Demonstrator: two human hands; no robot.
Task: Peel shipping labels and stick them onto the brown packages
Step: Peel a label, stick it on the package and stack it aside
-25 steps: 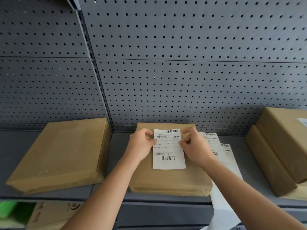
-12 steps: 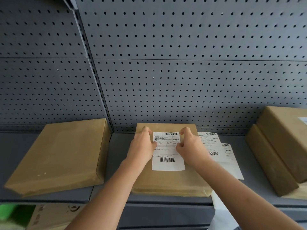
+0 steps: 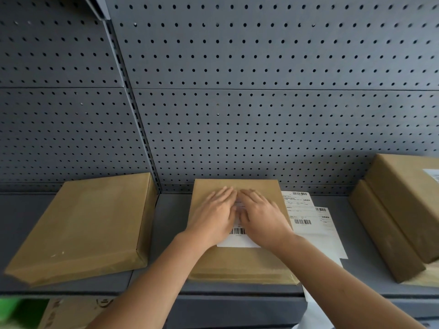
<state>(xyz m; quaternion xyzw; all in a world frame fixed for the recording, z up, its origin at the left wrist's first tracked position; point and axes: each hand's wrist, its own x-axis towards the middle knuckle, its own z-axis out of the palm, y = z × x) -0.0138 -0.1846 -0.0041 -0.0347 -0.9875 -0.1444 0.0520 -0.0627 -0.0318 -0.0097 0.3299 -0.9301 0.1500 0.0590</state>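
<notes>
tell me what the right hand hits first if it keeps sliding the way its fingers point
Probably the left hand: the right hand lies flat on the label, fingers angled up-left and almost touching it. Depth is unclear.

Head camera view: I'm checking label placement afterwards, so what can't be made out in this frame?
- Label on the middle package: its upper part is covered by the left hand and right hand; only a barcode strip shows.
- Printed text on the spare labels: too small to read.
- Right packages: cut off by the frame edge, as is the label on the top one.
- Fingertips: motion-blurred.
</notes>
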